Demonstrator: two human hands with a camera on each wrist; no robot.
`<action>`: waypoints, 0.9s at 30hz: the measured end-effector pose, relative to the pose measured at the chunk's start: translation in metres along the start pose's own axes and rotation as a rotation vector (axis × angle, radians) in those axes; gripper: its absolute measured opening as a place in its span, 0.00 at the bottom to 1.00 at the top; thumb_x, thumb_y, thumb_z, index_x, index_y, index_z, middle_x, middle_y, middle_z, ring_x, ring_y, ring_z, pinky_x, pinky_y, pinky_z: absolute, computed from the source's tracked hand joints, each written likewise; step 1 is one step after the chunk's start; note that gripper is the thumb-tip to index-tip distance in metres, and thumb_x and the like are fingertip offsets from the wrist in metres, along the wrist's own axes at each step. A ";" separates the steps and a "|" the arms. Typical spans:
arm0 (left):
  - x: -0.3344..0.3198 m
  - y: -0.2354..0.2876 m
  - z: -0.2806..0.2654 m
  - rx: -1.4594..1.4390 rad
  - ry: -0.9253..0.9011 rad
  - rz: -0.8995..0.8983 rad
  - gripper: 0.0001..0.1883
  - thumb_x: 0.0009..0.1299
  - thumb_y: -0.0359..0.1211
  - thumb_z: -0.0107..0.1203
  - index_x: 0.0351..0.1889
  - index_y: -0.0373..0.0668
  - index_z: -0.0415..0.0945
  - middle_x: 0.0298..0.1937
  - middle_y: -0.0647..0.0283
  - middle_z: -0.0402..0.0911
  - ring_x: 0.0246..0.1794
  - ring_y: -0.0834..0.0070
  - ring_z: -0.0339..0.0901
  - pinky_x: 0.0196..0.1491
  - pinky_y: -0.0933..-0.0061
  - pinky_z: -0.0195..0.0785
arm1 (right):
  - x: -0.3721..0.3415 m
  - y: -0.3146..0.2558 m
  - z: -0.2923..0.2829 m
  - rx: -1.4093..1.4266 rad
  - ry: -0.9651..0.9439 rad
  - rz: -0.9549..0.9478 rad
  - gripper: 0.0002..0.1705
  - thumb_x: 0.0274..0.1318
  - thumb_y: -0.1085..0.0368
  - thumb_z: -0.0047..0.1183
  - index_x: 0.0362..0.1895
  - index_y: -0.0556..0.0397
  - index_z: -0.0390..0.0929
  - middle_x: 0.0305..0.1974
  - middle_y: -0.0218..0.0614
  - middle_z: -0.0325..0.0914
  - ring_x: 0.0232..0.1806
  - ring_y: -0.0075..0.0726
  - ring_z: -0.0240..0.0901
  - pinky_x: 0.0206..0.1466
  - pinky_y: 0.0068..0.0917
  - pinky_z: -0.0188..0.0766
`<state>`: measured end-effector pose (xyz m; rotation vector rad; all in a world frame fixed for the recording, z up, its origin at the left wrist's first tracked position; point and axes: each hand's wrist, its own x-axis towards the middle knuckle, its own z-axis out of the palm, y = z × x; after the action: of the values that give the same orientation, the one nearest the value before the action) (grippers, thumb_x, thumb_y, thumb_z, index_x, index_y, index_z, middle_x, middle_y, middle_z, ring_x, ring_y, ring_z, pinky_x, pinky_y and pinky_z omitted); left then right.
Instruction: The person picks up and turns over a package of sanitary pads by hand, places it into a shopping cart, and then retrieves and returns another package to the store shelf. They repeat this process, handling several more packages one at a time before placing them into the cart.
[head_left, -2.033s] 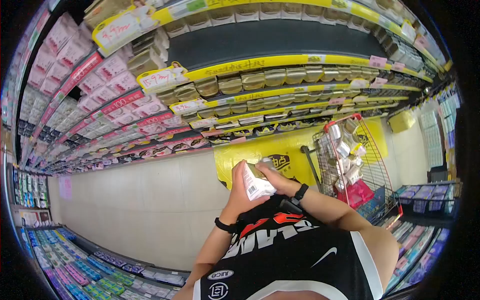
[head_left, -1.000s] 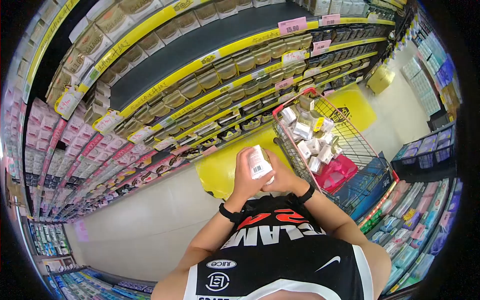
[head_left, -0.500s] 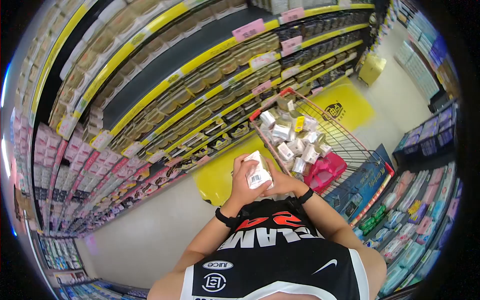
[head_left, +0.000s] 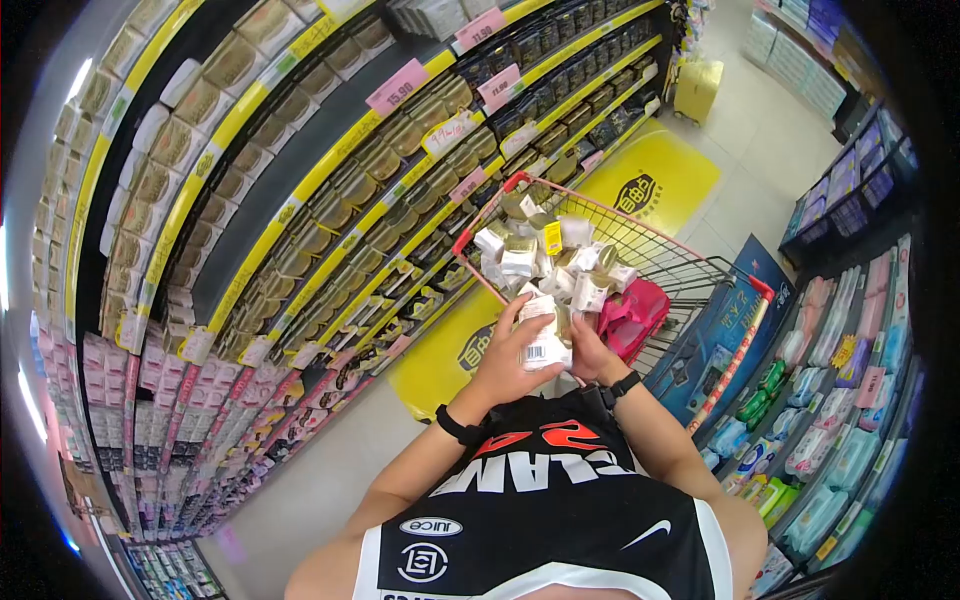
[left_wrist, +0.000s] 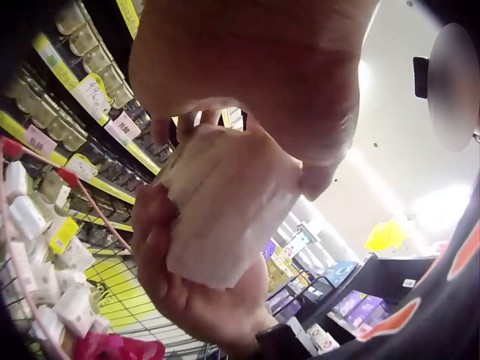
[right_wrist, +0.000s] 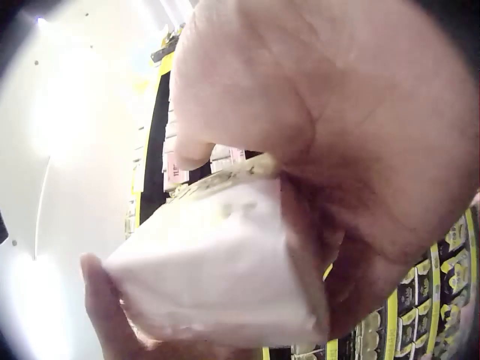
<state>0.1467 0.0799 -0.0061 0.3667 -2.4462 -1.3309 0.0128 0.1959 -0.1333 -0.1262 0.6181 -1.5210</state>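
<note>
L hand point(head_left: 503, 362) & R hand point(head_left: 597, 358) both grasp one white/gold pack point(head_left: 549, 345), held in front of the torso. L fingers lie over its white face, thumb along the edge nearest the body; R fingers curl round the opp. side, seen best in the L wrist view. Barcode is up, toward the near L corner of the face. R wrist view shows a gold side w/ lettering, too blurred to read. In the head view the pack overlaps the near long edge of the shopping cart point(head_left: 516, 181); height above it can't be judged.

Similar packs point(head_left: 518, 258) lie heaped inside the cart at its front edge, at various tilts; a bright yellow label point(head_left: 552, 238) shows among them. Pink bag point(head_left: 645, 308) sits right next to the heap. Blue panel point(head_left: 738, 318) is at the opp. end, by the handle point(head_left: 728, 368).

Shelving w/ yellow edge strips point(head_left: 345, 145) runs along the L, rows of gold packs point(head_left: 320, 240), pink price cards point(head_left: 398, 88) (15.90, 11.90) on the front edges. R: low shelf w/ pastel packs point(head_left: 865, 455). Yellow floor decal point(head_left: 680, 175) w/ black logo lies past the cart's far long edge. Black wristband point(head_left: 458, 425) on L wrist, another on R; black jersey point(head_left: 540, 530), white trim.
</note>
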 end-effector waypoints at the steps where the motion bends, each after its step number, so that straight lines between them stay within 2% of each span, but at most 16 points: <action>1: 0.001 0.000 0.003 0.049 -0.026 -0.018 0.34 0.57 0.39 0.72 0.63 0.48 0.74 0.73 0.47 0.56 0.70 0.47 0.64 0.67 0.56 0.65 | -0.003 -0.006 0.002 0.030 0.021 -0.079 0.41 0.72 0.32 0.29 0.74 0.48 0.60 0.69 0.36 0.68 0.69 0.41 0.66 0.72 0.44 0.60; 2: 0.004 -0.002 0.006 0.104 -0.014 0.011 0.34 0.57 0.38 0.71 0.64 0.48 0.74 0.73 0.47 0.56 0.70 0.47 0.64 0.67 0.56 0.65 | -0.004 -0.010 0.002 0.061 0.044 -0.157 0.41 0.72 0.33 0.28 0.74 0.49 0.59 0.69 0.37 0.68 0.69 0.41 0.66 0.73 0.44 0.60; 3: 0.006 -0.004 0.010 0.159 -0.005 0.039 0.34 0.58 0.37 0.70 0.64 0.48 0.73 0.73 0.47 0.56 0.69 0.48 0.64 0.67 0.57 0.65 | 0.002 -0.011 -0.016 0.268 -0.121 -0.134 0.41 0.74 0.34 0.25 0.74 0.52 0.59 0.69 0.40 0.68 0.69 0.44 0.66 0.74 0.46 0.59; 7: 0.010 0.000 0.017 0.134 0.036 -0.013 0.31 0.61 0.31 0.65 0.65 0.46 0.73 0.72 0.48 0.57 0.66 0.49 0.67 0.67 0.56 0.64 | -0.009 -0.025 -0.010 0.414 -0.128 -0.197 0.37 0.76 0.41 0.23 0.74 0.54 0.57 0.71 0.44 0.65 0.71 0.49 0.64 0.76 0.52 0.54; 10: 0.011 -0.005 0.017 0.218 0.055 -0.005 0.30 0.62 0.27 0.62 0.65 0.44 0.72 0.70 0.49 0.62 0.63 0.52 0.69 0.65 0.58 0.65 | -0.009 -0.022 -0.025 0.383 -0.107 -0.137 0.36 0.77 0.43 0.26 0.74 0.55 0.58 0.71 0.45 0.64 0.72 0.48 0.63 0.76 0.50 0.55; 11: 0.012 -0.011 0.017 0.247 0.028 0.015 0.30 0.62 0.25 0.60 0.66 0.40 0.70 0.63 0.48 0.70 0.59 0.55 0.72 0.62 0.60 0.66 | -0.009 -0.022 -0.028 0.368 -0.122 -0.132 0.36 0.76 0.42 0.26 0.74 0.55 0.58 0.71 0.44 0.65 0.72 0.48 0.63 0.76 0.49 0.56; 14: 0.013 -0.019 0.017 0.142 -0.102 -0.151 0.32 0.63 0.25 0.60 0.68 0.36 0.67 0.57 0.47 0.75 0.56 0.55 0.74 0.62 0.62 0.67 | -0.010 -0.018 -0.037 0.338 -0.172 -0.103 0.38 0.75 0.39 0.27 0.75 0.52 0.57 0.71 0.43 0.64 0.73 0.47 0.62 0.74 0.47 0.59; 16: 0.013 -0.030 0.015 0.155 -0.234 -0.181 0.31 0.67 0.31 0.60 0.68 0.34 0.65 0.57 0.46 0.77 0.55 0.54 0.76 0.60 0.62 0.68 | -0.011 -0.017 -0.037 0.343 -0.205 -0.054 0.38 0.74 0.38 0.27 0.76 0.48 0.55 0.72 0.42 0.63 0.73 0.47 0.61 0.73 0.46 0.61; 17: 0.010 -0.032 0.013 0.211 -0.306 -0.161 0.30 0.69 0.34 0.59 0.67 0.34 0.65 0.57 0.46 0.77 0.56 0.54 0.77 0.59 0.62 0.68 | -0.013 -0.013 -0.035 0.246 -0.162 -0.098 0.37 0.75 0.38 0.27 0.79 0.39 0.48 0.73 0.40 0.61 0.72 0.43 0.63 0.72 0.43 0.63; 18: 0.012 -0.025 0.011 0.269 -0.376 -0.142 0.29 0.71 0.37 0.59 0.66 0.34 0.66 0.58 0.46 0.77 0.56 0.54 0.77 0.59 0.62 0.69 | -0.015 -0.013 -0.031 0.179 -0.168 -0.115 0.36 0.75 0.38 0.27 0.79 0.37 0.46 0.73 0.39 0.60 0.71 0.42 0.63 0.72 0.42 0.64; 20: 0.015 -0.023 0.013 0.323 -0.423 -0.252 0.30 0.69 0.44 0.62 0.61 0.33 0.70 0.52 0.46 0.79 0.53 0.52 0.78 0.55 0.60 0.70 | -0.015 -0.012 -0.028 0.037 -0.182 -0.138 0.37 0.74 0.38 0.28 0.80 0.34 0.42 0.73 0.37 0.59 0.70 0.40 0.64 0.72 0.40 0.64; 22: 0.015 -0.032 0.014 0.445 -0.436 -0.314 0.31 0.66 0.46 0.65 0.58 0.33 0.73 0.47 0.46 0.80 0.48 0.50 0.78 0.52 0.56 0.70 | -0.009 -0.007 -0.030 -0.122 -0.134 -0.129 0.38 0.75 0.39 0.28 0.80 0.38 0.39 0.72 0.39 0.59 0.70 0.38 0.62 0.71 0.38 0.62; 23: 0.014 -0.031 0.018 0.401 -0.336 -0.315 0.29 0.65 0.48 0.66 0.53 0.33 0.76 0.43 0.48 0.80 0.46 0.51 0.78 0.48 0.55 0.70 | -0.002 -0.002 -0.036 -0.243 -0.103 -0.140 0.38 0.76 0.39 0.27 0.81 0.38 0.38 0.73 0.39 0.57 0.70 0.37 0.61 0.71 0.38 0.62; 24: 0.015 -0.032 0.020 0.370 -0.303 -0.327 0.29 0.65 0.48 0.66 0.53 0.33 0.76 0.42 0.48 0.79 0.45 0.51 0.78 0.48 0.56 0.70 | -0.001 -0.005 -0.029 -0.364 -0.072 -0.148 0.39 0.76 0.39 0.26 0.81 0.38 0.37 0.74 0.39 0.56 0.70 0.36 0.60 0.71 0.38 0.61; 26: 0.017 -0.039 0.024 0.307 -0.233 -0.353 0.29 0.64 0.48 0.66 0.54 0.34 0.76 0.42 0.47 0.79 0.44 0.50 0.78 0.48 0.56 0.70 | -0.010 -0.013 -0.020 -0.612 0.008 -0.210 0.39 0.76 0.39 0.26 0.81 0.43 0.39 0.67 0.38 0.62 0.65 0.33 0.62 0.65 0.35 0.64; 27: 0.017 -0.047 0.021 0.330 -0.274 -0.352 0.27 0.69 0.47 0.62 0.55 0.34 0.76 0.46 0.49 0.82 0.46 0.56 0.80 0.49 0.59 0.71 | -0.002 -0.006 -0.029 -0.675 0.017 -0.240 0.39 0.76 0.38 0.27 0.81 0.44 0.40 0.65 0.38 0.64 0.63 0.33 0.63 0.64 0.35 0.65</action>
<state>0.1254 0.0650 -0.0536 0.7737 -2.9459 -1.1610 -0.0058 0.2055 -0.1542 -0.7240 1.1441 -1.4851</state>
